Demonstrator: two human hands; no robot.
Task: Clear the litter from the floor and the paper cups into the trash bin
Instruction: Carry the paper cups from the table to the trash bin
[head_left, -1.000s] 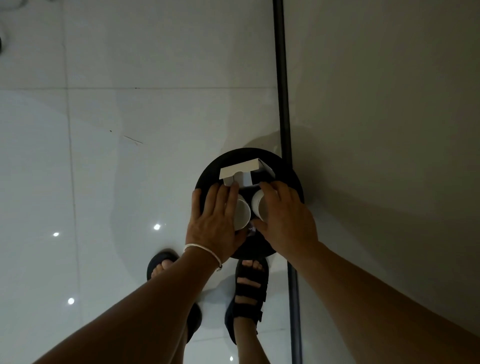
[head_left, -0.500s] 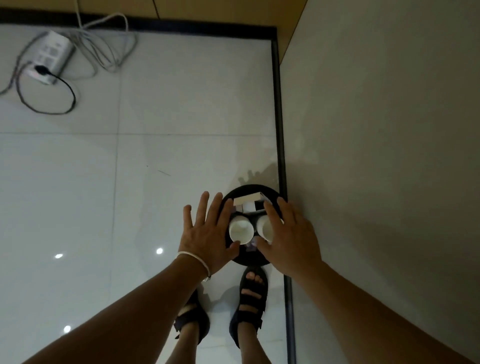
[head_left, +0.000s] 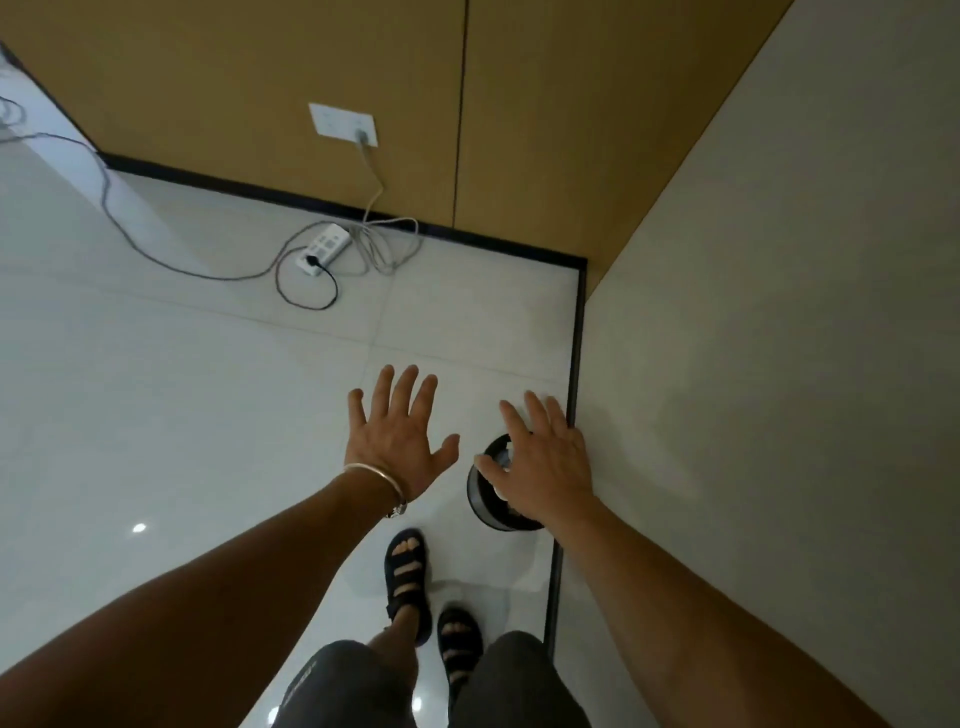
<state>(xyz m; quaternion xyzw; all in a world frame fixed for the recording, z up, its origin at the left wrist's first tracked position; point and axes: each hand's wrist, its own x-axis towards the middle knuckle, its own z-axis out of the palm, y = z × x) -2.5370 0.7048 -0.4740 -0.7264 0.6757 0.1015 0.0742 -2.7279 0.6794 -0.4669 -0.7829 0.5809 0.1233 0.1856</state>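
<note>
Your left hand (head_left: 400, 441), centre frame, and right hand (head_left: 545, 462) beside it hover empty, fingers (head_left: 408, 387) spread apart. The black trash bin (head_left: 480, 501) stands on the floor (head_left: 208, 415) by the wall (head_left: 753, 415), under your right hand; pale litter (head_left: 501, 457) inside suggests nothing remains to hold.

1. there is one view, from a camera worn on the person's head.
2. it looks forward and down, from high above the shiny white tiled floor (head_left: 156, 415), into a corner of the room.
3. the left hand (head_left: 400, 441) and the right hand (head_left: 545, 467) are in the middle, close to the camera. both arms come in from the bottom edge.
4. the small round black trash bin (head_left: 480, 496) is low down, partly behind the right hand, by the plain grey wall (head_left: 779, 364).
5. the feet in dark sandals (head_left: 408, 571) are near the bottom, almost under the camera.
6. the brown wooden wall (head_left: 260, 78) and the white power strip (head_left: 322, 248) are farther off, near the top.
</note>
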